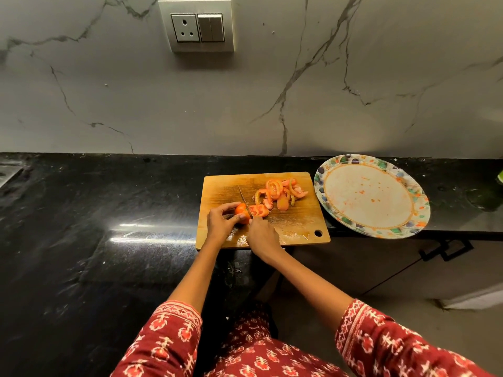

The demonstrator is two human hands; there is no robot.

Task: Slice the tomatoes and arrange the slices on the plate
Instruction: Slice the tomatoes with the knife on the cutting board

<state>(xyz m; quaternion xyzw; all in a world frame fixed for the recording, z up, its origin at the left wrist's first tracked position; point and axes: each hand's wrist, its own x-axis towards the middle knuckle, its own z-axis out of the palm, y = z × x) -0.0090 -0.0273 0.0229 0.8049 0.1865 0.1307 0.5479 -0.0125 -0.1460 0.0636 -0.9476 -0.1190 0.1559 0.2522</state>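
the left hand curls its fingers over the uncut part of a tomato on the board, fingertips pressing it down. the right hand is clenched round the handle of a knife, whose blade stands in the tomato just beside the left fingertips. fresh slices lie touching the blade's right side; a loose pile of slices sits further back on the board. the plate, right of the board, holds only juice smears and sits on the black counter.
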